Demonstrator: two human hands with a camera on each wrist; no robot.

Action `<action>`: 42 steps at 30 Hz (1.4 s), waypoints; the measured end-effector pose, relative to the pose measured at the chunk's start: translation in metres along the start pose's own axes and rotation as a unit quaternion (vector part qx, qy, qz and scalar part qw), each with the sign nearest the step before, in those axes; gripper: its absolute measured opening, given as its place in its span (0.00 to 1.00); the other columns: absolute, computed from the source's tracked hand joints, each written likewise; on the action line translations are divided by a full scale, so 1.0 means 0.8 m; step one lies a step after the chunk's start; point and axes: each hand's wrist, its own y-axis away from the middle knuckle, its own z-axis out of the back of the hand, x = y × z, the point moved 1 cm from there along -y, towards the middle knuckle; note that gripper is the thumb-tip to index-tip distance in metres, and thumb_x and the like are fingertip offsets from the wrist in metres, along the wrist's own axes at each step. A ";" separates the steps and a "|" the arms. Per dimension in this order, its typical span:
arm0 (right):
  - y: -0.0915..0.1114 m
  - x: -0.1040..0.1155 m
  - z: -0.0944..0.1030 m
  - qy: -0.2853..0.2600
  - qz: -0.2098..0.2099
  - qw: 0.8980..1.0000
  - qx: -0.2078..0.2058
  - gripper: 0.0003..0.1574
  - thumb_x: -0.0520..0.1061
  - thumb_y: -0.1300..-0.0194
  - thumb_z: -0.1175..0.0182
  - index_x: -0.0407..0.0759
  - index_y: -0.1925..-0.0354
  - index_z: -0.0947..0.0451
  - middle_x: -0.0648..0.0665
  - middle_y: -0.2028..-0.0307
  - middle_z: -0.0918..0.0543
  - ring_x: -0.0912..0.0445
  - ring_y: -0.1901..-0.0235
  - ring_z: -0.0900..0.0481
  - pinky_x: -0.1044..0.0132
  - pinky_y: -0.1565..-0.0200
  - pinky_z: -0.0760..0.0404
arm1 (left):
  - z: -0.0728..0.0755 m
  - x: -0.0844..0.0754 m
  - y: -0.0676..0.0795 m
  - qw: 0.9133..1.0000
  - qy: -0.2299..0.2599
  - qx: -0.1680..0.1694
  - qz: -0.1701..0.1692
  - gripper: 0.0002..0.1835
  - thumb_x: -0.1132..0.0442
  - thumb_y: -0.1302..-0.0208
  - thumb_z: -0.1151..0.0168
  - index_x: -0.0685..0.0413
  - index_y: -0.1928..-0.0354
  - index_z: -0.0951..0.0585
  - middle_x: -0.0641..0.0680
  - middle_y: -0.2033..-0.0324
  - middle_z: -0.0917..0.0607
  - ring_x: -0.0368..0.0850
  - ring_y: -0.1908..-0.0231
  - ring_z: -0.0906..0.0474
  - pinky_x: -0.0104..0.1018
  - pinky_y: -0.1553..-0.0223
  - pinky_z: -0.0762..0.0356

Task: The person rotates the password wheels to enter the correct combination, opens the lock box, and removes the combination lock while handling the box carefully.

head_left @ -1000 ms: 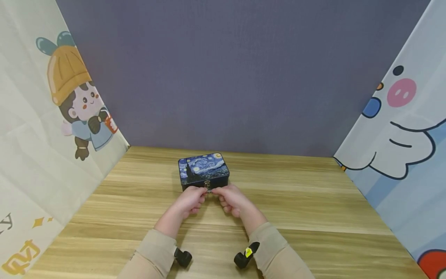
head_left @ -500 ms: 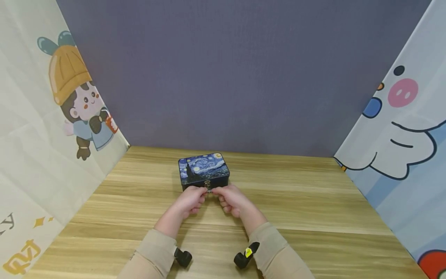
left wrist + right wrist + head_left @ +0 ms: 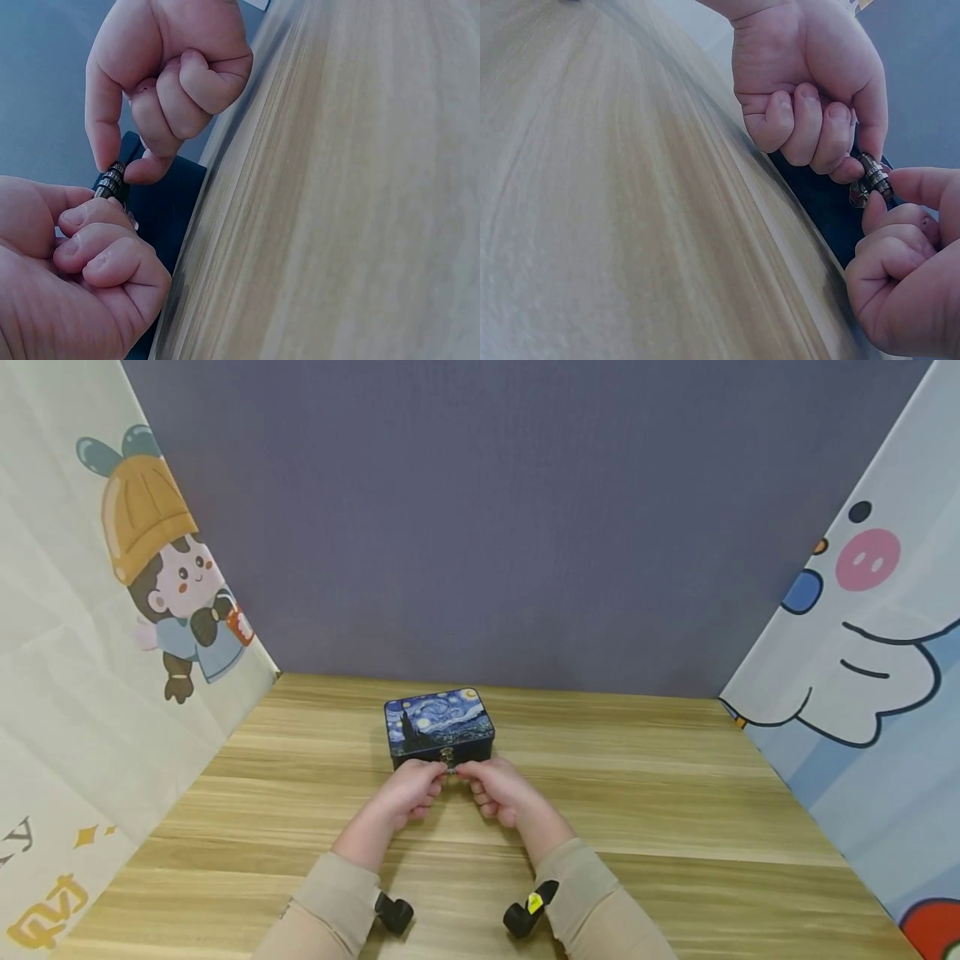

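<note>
A small combination padlock (image 3: 111, 178) with ridged number dials hangs at the front of a dark blue tin box (image 3: 438, 724) with a starry night painting on its lid. My left hand (image 3: 411, 792) pinches one end of the padlock between thumb and index finger, its other fingers curled into the palm. From the opposite side, thumb and index finger of my right hand (image 3: 501, 789) pinch the dial end. Above the padlock, a metal clasp (image 3: 447, 755) shows on the front of the box, whose lid is down. The fingertips partly hide the padlock.
The box stands on a wood-grain table (image 3: 637, 793) towards its back. Behind rises a grey-purple panel (image 3: 495, 527). Cloths printed with cartoons flank the table, a white one (image 3: 60, 635) at left and a blue-and-white one (image 3: 900, 693) at right.
</note>
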 end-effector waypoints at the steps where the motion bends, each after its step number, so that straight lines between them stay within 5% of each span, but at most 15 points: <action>1: 0.000 0.000 0.000 0.000 -0.001 1.000 0.000 0.14 0.46 0.36 0.37 0.43 0.74 0.29 0.55 0.86 0.43 0.63 0.88 0.49 0.72 0.86 0.50 | 0.000 0.000 0.000 1.000 0.000 0.001 0.000 0.17 0.58 0.22 0.53 0.63 0.67 0.28 0.46 0.85 0.40 0.38 0.86 0.51 0.31 0.84 0.50; 26: -0.001 -0.001 0.000 0.016 -0.006 1.000 -0.007 0.15 0.50 0.33 0.38 0.40 0.70 0.25 0.55 0.86 0.42 0.63 0.88 0.49 0.72 0.86 0.49 | 0.000 0.001 -0.001 1.000 0.007 0.005 -0.001 0.16 0.58 0.22 0.54 0.62 0.67 0.28 0.45 0.85 0.40 0.38 0.87 0.51 0.31 0.84 0.50; 42: 0.006 0.005 0.007 0.026 -0.016 0.999 -0.029 0.31 0.58 0.31 0.38 0.30 0.49 0.22 0.55 0.84 0.42 0.62 0.86 0.49 0.71 0.85 0.47 | -0.001 -0.005 0.007 1.000 0.001 0.005 -0.010 0.16 0.60 0.22 0.53 0.59 0.71 0.30 0.45 0.85 0.41 0.37 0.87 0.51 0.31 0.85 0.51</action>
